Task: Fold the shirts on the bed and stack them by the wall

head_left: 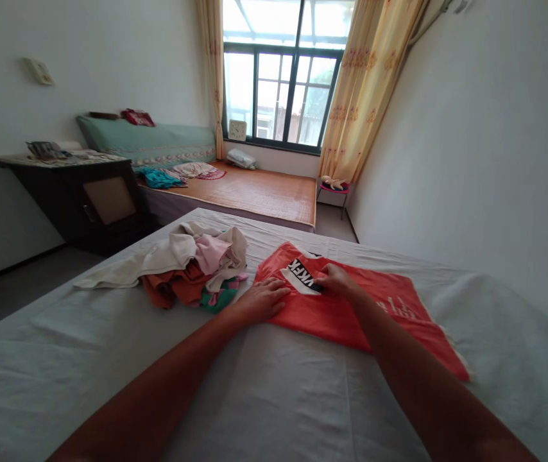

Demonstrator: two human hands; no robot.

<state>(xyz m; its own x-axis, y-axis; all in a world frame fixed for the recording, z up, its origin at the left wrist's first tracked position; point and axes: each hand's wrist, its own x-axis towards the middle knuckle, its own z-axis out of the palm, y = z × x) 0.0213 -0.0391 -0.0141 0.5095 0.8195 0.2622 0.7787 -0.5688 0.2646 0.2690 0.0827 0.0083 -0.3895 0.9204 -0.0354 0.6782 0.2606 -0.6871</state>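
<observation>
A red shirt point(346, 314) lies folded over on the white sheet, with a black-and-white lettered band point(303, 276) on its upper left part and pale print farther right. My left hand point(267, 298) rests flat on the shirt's left end, fingers stretched out. At the lettered band, my right hand point(339, 280) has its fingers curled together on the shirt's fabric. Left of the shirt sits a rumpled pile of clothes point(197, 263) in cream, pink, rust and green.
The white-sheeted bed point(293, 398) spreads beneath the clothes. Beyond it stands a second bed with a brown mat point(264, 192), holding a blue cloth point(158, 178). A dark cabinet point(72, 199) is on the left, a small stool point(334, 187) near the right wall.
</observation>
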